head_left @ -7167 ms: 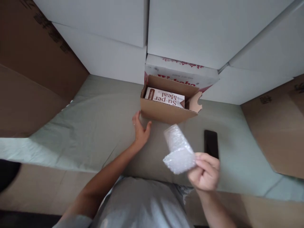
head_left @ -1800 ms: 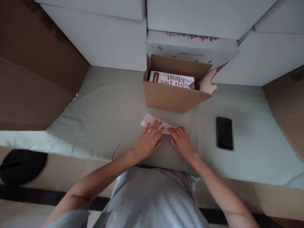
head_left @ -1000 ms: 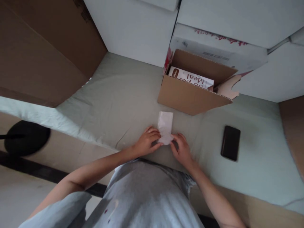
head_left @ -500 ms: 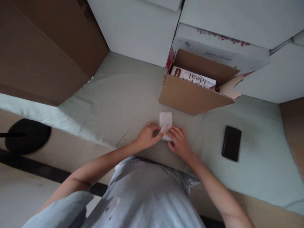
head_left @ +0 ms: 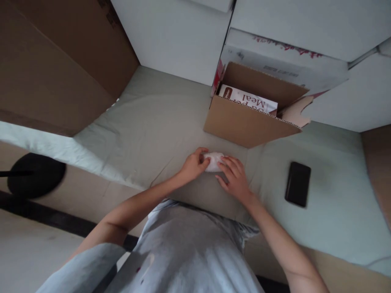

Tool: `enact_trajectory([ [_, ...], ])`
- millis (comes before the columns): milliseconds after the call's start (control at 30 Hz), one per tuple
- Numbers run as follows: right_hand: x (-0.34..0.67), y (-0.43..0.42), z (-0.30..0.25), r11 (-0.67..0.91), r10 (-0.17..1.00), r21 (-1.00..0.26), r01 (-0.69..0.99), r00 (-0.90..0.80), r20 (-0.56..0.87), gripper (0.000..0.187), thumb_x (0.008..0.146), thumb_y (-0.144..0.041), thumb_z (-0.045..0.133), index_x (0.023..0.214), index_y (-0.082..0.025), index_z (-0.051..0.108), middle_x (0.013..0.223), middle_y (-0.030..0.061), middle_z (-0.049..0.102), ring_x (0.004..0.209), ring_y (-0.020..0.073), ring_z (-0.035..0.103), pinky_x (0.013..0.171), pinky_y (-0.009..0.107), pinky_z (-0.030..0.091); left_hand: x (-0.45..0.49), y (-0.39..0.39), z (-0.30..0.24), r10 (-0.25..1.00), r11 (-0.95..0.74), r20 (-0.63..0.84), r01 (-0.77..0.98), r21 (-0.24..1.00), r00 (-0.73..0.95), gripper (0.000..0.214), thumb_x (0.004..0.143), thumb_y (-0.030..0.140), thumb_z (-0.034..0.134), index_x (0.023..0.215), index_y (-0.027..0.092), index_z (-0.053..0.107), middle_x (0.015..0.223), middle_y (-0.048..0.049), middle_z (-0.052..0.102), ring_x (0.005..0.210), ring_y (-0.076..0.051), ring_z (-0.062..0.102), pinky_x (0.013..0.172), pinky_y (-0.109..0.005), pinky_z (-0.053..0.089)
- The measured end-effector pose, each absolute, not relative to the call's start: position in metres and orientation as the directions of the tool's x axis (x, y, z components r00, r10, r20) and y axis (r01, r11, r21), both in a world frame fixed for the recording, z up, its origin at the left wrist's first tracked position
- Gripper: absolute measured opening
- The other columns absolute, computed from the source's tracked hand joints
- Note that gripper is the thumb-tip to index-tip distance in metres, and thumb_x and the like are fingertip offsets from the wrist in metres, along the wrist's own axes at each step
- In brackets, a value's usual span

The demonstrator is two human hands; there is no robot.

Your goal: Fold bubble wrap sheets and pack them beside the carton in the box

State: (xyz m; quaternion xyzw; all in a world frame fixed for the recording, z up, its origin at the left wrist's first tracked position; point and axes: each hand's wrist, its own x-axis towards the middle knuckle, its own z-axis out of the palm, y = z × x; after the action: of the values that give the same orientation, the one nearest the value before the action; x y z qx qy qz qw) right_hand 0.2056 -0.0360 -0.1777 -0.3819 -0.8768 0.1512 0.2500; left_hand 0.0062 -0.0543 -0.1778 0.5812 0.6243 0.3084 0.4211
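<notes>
Presently | white wrap (head_left: 214, 162) | between left grip (head_left: 193, 166) and right grip (head_left: 236, 179) | touching both

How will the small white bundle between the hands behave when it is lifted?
The white bundle is probably light, resembling folded wrapping, though any contents are hidden. It likely gives when squeezed: its surface looks soft and puckered.

Matt cardbd box (head_left: 250, 122), prob. plastic wrap (head_left: 215, 162)

Light is dim; a dark strip (head_left: 55, 214) crosses pale flooring (head_left: 27, 244); white panels (head_left: 174, 40), of unclear kind, stand behind.
</notes>
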Motion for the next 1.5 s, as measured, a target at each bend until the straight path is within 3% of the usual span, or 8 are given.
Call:
enact_trajectory([
  [367, 0.191, -0.020, -0.187, 0.703, 0.700, -0.347, 0.621, -0.690, 0.184, 0.042, 0.082, -0.014, 0.046, 0.123, -0.017, 0.050, 0.124, 0.0119, 0.057, 0.118, 0.0263, 0.048, 0.107, 0.052, 0.033, -0.021, -0.036, -0.151, 0.951, 0.286, -0.303, 0.524, 0.802, -0.055, 0.039, 0.088, 0.046, 0.043, 0.088, 0.014, 0.065, 0.071, -0.0052, 0.068, 0.062, -0.015, 0.060, 0.058, -0.025, 0.043],
  [533, 0.187, -0.030, -0.189, 0.671, 0.738, -0.396, 0.627, -0.612, 0.284, 0.039, 0.078, -0.017, 0.051, 0.117, -0.020, 0.052, 0.110, 0.0103, 0.061, 0.105, 0.0268, 0.054, 0.100, 0.053, 0.039, -0.010, -0.052, -0.155, 0.798, 0.538, -0.577, 0.224, 0.813, 0.177, 0.045, 0.087, 0.053, 0.041, 0.086, 0.013, 0.062, 0.082, -0.0107, 0.070, 0.070, -0.019, 0.065, 0.061, -0.029, 0.050],
  [733, 0.196, -0.064, -0.156, 0.650, 0.755, -0.533, 0.542, -0.538, 0.375, 0.035, 0.082, -0.025, 0.059, 0.116, -0.020, 0.051, 0.111, 0.0121, 0.056, 0.108, 0.0268, 0.052, 0.097, 0.050, 0.044, 0.012, -0.070, -0.153, 0.968, 0.221, -0.241, 0.231, 0.947, 0.064, 0.036, 0.077, 0.035, 0.060, 0.106, 0.017, 0.049, 0.097, -0.0064, 0.063, 0.085, -0.017, 0.060, 0.076, -0.030, 0.050],
  [867, 0.218, -0.058, -0.114, 0.494, 0.843, -0.682, 0.539, -0.488, 0.226, 0.058, 0.082, -0.030, 0.062, 0.134, -0.020, 0.038, 0.125, 0.0140, 0.053, 0.118, 0.0259, 0.051, 0.096, 0.043, 0.047, 0.011, -0.068, -0.123, 0.938, -0.096, -0.035, 0.357, 0.929, 0.345, 0.033, 0.071, 0.020, 0.058, 0.102, 0.019, 0.051, 0.098, -0.0052, 0.061, 0.086, -0.018, 0.059, 0.078, -0.029, 0.048],
  [1000, 0.230, -0.052, -0.076, 0.490, 0.765, -0.718, 0.494, -0.639, 0.083, 0.041, 0.082, -0.018, 0.059, 0.122, -0.022, 0.050, 0.113, 0.0079, 0.061, 0.106, 0.0207, 0.058, 0.090, 0.035, 0.051, 0.016, -0.060, -0.093, 0.829, -0.345, 0.097, 0.367, 0.864, 0.551, 0.032, 0.071, 0.017, 0.056, 0.103, 0.019, 0.051, 0.099, -0.0071, 0.062, 0.090, -0.020, 0.059, 0.081, -0.031, 0.048],
  [1200, 0.262, -0.012, -0.021, 0.590, 0.752, -0.657, 0.470, -0.617, 0.233, 0.033, 0.077, -0.010, 0.060, 0.106, -0.025, 0.058, 0.099, 0.0047, 0.064, 0.097, 0.0216, 0.058, 0.085, 0.039, 0.049, 0.007, -0.025, -0.030, 0.722, -0.546, 0.244, 0.316, 0.776, 0.647, 0.053, 0.080, 0.041, 0.060, 0.124, 0.016, 0.045, 0.118, -0.0139, 0.058, 0.107, -0.025, 0.057, 0.091, -0.036, 0.048],
  [1333, 0.302, 0.054, 0.021, 0.653, 0.733, -0.489, 0.579, -0.319, 0.601, 0.028, 0.071, -0.009, 0.069, 0.094, -0.025, 0.065, 0.096, 0.0042, 0.067, 0.094, 0.0215, 0.059, 0.090, 0.041, 0.043, 0.001, 0.042, 0.014, 0.703, -0.664, 0.370, 0.374, 0.647, 0.608, 0.032, 0.089, 0.013, 0.039, 0.114, 0.017, 0.058, 0.120, -0.0100, 0.061, 0.115, -0.020, 0.055, 0.098, -0.035, 0.044],
  [1500, 0.307, 0.122, 0.048, 0.724, 0.686, -0.294, 0.623, -0.611, 0.394, 0.028, 0.077, -0.006, 0.055, 0.095, -0.026, 0.063, 0.100, 0.0018, 0.067, 0.095, 0.0195, 0.059, 0.086, 0.038, 0.045, 0.034, 0.133, 0.017, 0.544, -0.723, 0.114, 0.396, 0.566, 0.831, 0.040, 0.082, 0.007, 0.040, 0.107, 0.023, 0.067, 0.121, -0.0010, 0.063, 0.118, -0.018, 0.054, 0.100, -0.029, 0.040],
])
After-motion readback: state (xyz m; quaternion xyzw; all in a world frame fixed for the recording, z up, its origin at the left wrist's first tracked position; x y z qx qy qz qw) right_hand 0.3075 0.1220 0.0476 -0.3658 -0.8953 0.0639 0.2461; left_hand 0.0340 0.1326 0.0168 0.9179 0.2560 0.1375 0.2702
